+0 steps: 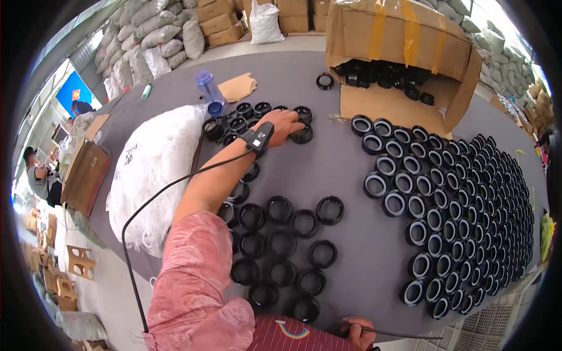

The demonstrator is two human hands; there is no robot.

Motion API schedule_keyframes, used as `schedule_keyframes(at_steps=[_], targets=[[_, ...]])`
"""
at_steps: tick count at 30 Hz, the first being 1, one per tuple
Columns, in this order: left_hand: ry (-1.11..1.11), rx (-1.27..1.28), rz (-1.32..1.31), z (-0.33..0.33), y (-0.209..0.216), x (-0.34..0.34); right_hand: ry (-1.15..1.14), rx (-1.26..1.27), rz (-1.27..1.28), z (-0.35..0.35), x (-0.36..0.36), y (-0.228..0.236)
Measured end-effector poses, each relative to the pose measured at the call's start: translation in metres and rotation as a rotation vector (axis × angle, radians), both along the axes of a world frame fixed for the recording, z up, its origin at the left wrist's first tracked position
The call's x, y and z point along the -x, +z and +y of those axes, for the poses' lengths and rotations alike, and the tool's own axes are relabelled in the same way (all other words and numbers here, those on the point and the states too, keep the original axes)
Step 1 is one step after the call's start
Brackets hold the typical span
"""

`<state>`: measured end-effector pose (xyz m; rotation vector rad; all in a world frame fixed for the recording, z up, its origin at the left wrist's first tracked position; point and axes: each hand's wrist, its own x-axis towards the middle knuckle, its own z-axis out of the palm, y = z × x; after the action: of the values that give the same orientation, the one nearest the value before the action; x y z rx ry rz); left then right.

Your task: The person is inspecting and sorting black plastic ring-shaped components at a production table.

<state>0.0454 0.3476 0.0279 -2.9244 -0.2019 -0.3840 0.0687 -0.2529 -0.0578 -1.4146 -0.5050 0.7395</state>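
At the far end of a loose group of black plastic rings, my left hand (281, 126) has its fingers curled onto a black ring (302, 136). Another black ring (302, 113) sits just beyond the fingertips. A strapped black device (257, 138) with a cable is on my left wrist. Several more black rings (252, 217) lie flat below that forearm, partly hidden by it. My right hand (359, 333) is low at the near table edge, its fingers curled. Whatever it may hold is hidden. A thin black cable (404, 335) runs rightward beside it.
Rows of black rings with pale inner rims (433, 219) cover the table's right side. An opened cardboard box (404, 35) with black parts stands at the back. A white plastic bag (155, 175) bulges at left, near a blue bottle (209, 90). The grey table (363, 263) has a curved edge.
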Motion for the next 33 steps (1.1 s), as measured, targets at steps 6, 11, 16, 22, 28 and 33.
schedule_keyframes(at_steps=[6,11,16,22,28,33], targets=[[-0.432,0.384,0.065,-0.118,0.025,0.035,0.006,-0.094,-0.075,-0.001,-0.005,-0.018],[-0.055,0.451,0.08,-0.166,0.024,0.062,0.024,-0.168,-0.154,0.001,-0.008,-0.017],[0.325,0.336,0.172,-0.207,0.018,0.074,0.092,-0.172,-0.176,0.004,-0.012,-0.022],[0.469,0.421,0.211,-0.196,-0.005,0.051,0.09,-0.233,-0.211,0.001,-0.015,-0.029],[0.657,0.418,0.138,-0.14,-0.002,0.021,-0.079,0.013,-0.024,0.009,0.005,0.0],[0.776,0.37,0.022,-0.098,0.002,0.001,-0.05,-0.058,-0.047,0.002,0.003,-0.01]])
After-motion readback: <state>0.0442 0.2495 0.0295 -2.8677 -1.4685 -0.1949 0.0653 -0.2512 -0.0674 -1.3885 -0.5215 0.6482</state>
